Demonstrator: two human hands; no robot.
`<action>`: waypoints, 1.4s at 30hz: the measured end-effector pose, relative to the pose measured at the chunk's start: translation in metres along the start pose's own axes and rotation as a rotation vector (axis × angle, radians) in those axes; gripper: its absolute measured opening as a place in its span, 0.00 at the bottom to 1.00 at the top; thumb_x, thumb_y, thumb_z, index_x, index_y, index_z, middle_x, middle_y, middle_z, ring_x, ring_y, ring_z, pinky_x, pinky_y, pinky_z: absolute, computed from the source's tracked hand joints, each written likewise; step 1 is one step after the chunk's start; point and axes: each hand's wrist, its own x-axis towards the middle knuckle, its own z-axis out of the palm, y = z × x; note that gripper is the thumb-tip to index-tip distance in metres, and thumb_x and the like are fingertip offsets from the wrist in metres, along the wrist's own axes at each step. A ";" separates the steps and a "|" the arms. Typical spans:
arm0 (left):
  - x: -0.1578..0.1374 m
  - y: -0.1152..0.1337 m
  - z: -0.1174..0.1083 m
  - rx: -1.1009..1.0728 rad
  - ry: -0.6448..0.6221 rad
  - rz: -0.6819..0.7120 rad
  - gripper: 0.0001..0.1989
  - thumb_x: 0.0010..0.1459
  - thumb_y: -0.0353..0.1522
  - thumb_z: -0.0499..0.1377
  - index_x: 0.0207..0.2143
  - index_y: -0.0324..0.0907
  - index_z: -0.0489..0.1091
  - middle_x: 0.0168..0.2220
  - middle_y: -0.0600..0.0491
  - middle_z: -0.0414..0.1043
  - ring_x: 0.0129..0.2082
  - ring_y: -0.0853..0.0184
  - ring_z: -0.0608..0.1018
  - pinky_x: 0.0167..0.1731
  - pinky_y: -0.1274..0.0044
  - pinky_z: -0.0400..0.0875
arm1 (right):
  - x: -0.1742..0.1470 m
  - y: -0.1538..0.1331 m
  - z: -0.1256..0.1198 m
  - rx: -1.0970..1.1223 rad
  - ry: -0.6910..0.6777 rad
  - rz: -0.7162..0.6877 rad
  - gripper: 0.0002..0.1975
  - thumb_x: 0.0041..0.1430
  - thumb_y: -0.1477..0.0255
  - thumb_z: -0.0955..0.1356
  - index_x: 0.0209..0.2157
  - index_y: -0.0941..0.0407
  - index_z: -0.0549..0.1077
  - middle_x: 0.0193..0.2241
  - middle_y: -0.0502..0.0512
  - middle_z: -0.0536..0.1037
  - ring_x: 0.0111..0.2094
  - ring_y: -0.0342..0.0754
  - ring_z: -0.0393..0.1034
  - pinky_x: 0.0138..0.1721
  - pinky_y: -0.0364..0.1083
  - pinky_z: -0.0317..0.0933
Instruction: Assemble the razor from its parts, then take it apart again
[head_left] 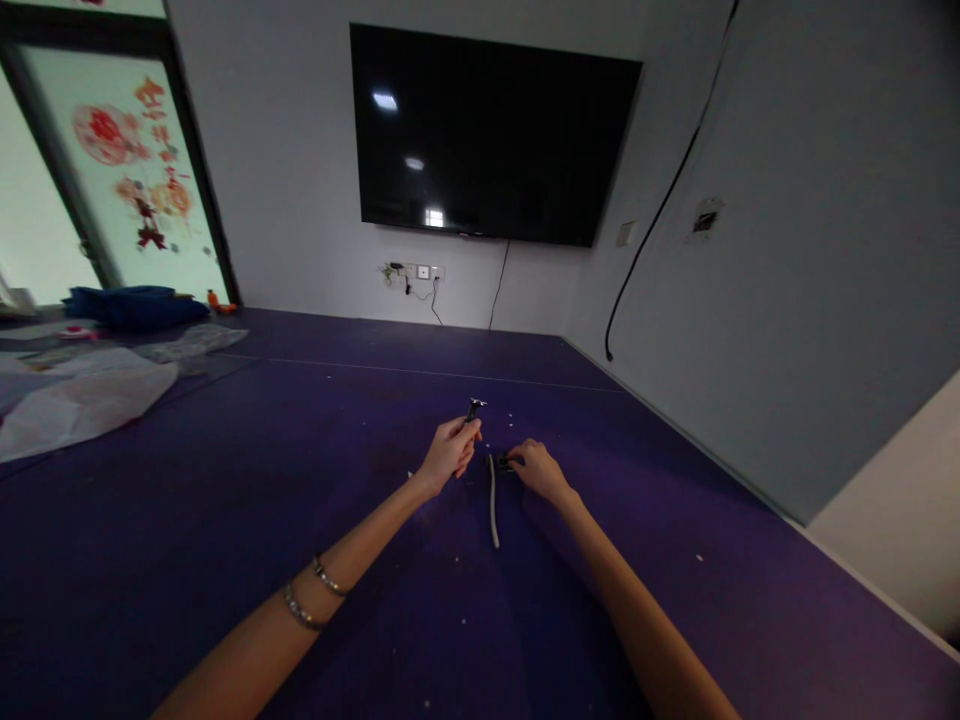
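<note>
My left hand (pixel 450 453) is closed around a small dark-handled tool with a shiny crosswise head (pixel 474 406), held upright just above the purple floor (pixel 337 560). Its exact kind is too small to make out. To its right, my right hand (pixel 537 466) has its fingers closed on a small black object (pixel 502 463) lying low on the floor, partly hidden by the fingertips. A short, pale grey cable-like length (pixel 493 510) runs from beside that black object toward me. Tiny white bits (pixel 511 420) lie scattered around both hands.
A wall-mounted television (pixel 495 135) hangs ahead, above sockets with cords (pixel 422 272). A loose black cable (pixel 660 205) dangles down the right wall. Translucent plastic sheeting (pixel 90 400) and a dark blue cloth bundle (pixel 139 307) lie at left, near a glass door (pixel 127 150).
</note>
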 end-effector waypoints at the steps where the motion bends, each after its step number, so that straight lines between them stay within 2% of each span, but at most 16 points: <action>1: 0.000 -0.001 0.000 0.001 0.001 -0.005 0.15 0.53 0.43 0.56 0.24 0.41 0.60 0.11 0.66 0.48 0.07 0.80 0.51 0.06 0.85 0.48 | 0.000 0.000 0.000 0.009 0.011 -0.003 0.12 0.55 0.72 0.63 0.39 0.54 0.76 0.40 0.58 0.72 0.43 0.48 0.64 0.46 0.44 0.55; 7: -0.001 -0.004 0.000 0.003 0.003 -0.022 0.15 0.52 0.43 0.56 0.24 0.40 0.60 0.10 0.66 0.48 0.07 0.80 0.51 0.06 0.86 0.48 | -0.001 -0.001 -0.006 0.086 0.074 -0.001 0.10 0.54 0.73 0.64 0.36 0.56 0.76 0.38 0.58 0.74 0.40 0.47 0.67 0.42 0.43 0.58; 12: -0.001 -0.007 0.000 0.001 0.003 -0.037 0.16 0.52 0.43 0.56 0.24 0.40 0.60 0.10 0.66 0.48 0.07 0.80 0.51 0.06 0.86 0.48 | 0.007 0.000 -0.015 0.367 0.147 0.027 0.12 0.52 0.76 0.63 0.34 0.59 0.77 0.29 0.55 0.78 0.31 0.46 0.72 0.35 0.42 0.63; 16: -0.001 -0.010 -0.001 0.003 0.009 -0.044 0.16 0.52 0.43 0.56 0.24 0.40 0.60 0.10 0.66 0.47 0.07 0.80 0.51 0.06 0.86 0.48 | 0.010 -0.003 -0.024 0.576 0.141 0.108 0.14 0.51 0.79 0.62 0.37 0.62 0.76 0.27 0.56 0.78 0.25 0.44 0.73 0.29 0.42 0.67; 23: 0.002 -0.020 -0.003 0.013 0.040 -0.037 0.16 0.52 0.43 0.56 0.24 0.40 0.60 0.10 0.66 0.48 0.07 0.80 0.51 0.06 0.86 0.48 | 0.008 -0.011 -0.035 0.657 0.114 0.112 0.18 0.48 0.84 0.61 0.38 0.63 0.77 0.26 0.55 0.79 0.26 0.43 0.73 0.31 0.42 0.68; 29: 0.002 -0.027 -0.004 0.009 0.059 0.028 0.17 0.56 0.45 0.50 0.29 0.39 0.63 0.13 0.64 0.50 0.09 0.79 0.53 0.09 0.85 0.50 | 0.005 -0.022 -0.046 0.690 0.126 0.076 0.15 0.49 0.82 0.63 0.37 0.62 0.77 0.22 0.53 0.77 0.20 0.41 0.69 0.24 0.41 0.67; 32: -0.004 -0.029 -0.002 0.064 0.082 0.105 0.18 0.58 0.44 0.47 0.32 0.39 0.64 0.16 0.62 0.54 0.11 0.77 0.58 0.12 0.84 0.54 | 0.003 -0.027 -0.055 0.708 0.151 0.030 0.13 0.50 0.79 0.64 0.37 0.61 0.77 0.24 0.54 0.77 0.20 0.41 0.69 0.23 0.41 0.67; 36: -0.013 -0.032 0.003 0.212 0.042 0.178 0.15 0.58 0.42 0.50 0.37 0.39 0.65 0.21 0.59 0.62 0.18 0.75 0.66 0.19 0.82 0.60 | 0.000 -0.034 -0.068 0.731 0.194 -0.107 0.13 0.51 0.76 0.65 0.38 0.60 0.77 0.29 0.55 0.76 0.23 0.41 0.69 0.25 0.41 0.66; 42: -0.020 -0.033 0.009 0.352 0.011 0.243 0.12 0.55 0.39 0.54 0.35 0.39 0.65 0.25 0.55 0.68 0.22 0.71 0.71 0.24 0.79 0.65 | -0.011 -0.049 -0.087 0.686 0.244 -0.289 0.12 0.52 0.72 0.65 0.37 0.57 0.77 0.30 0.54 0.75 0.25 0.41 0.68 0.26 0.40 0.64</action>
